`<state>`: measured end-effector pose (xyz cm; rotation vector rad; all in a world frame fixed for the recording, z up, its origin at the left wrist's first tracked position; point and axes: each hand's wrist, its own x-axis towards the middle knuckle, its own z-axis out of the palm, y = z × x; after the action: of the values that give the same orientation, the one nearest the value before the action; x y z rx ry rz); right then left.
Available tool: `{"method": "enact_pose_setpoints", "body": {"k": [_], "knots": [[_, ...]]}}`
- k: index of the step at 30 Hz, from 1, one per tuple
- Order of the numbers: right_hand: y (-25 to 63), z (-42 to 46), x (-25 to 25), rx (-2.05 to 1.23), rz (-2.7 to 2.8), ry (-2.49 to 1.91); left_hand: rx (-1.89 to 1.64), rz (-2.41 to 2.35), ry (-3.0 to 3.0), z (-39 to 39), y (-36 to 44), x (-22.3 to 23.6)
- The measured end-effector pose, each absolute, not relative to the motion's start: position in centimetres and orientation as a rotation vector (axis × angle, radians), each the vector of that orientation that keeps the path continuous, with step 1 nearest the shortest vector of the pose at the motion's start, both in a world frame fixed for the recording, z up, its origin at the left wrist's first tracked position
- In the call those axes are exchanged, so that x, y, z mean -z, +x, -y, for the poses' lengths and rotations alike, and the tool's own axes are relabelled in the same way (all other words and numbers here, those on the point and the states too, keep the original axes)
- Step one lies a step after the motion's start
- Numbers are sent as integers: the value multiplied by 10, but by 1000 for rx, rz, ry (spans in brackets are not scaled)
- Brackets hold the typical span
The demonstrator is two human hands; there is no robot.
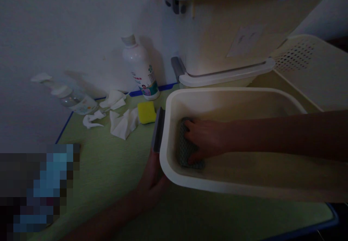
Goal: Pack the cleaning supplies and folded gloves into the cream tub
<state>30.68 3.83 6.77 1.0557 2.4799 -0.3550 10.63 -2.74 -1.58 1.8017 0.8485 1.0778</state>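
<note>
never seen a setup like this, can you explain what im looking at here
There's no machine: these are a person's bare hands, seen from a camera worn on the head, looking forward and down. The left hand is at the outside end of a white tub, below its gray handle. Inside, the right hand spreads over a dark patterned cloth; how firmly it grips is unclear. On the green surface are a clear pump bottle, a white bottle, crumpled tissues and a yellow sponge. The patch at far left is pixelated.
</note>
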Motion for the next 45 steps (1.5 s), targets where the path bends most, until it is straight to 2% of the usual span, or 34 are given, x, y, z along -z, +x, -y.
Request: {"method": "enact_pose_setpoints", "body": {"k": [21,27,39,45], "knots": [[296,-43,-61,316,-2461,1076,-1088,-858,1825,28,108,20],[310,-46,-68,391,-2507,908,-1104,-809,1843,27,108,18],[318,-47,-48,251,-2626,842,-1035,-838,1877,27,106,17],[316,-49,-46,248,-2652,821,-1108,-822,1843,23,113,8]]}}
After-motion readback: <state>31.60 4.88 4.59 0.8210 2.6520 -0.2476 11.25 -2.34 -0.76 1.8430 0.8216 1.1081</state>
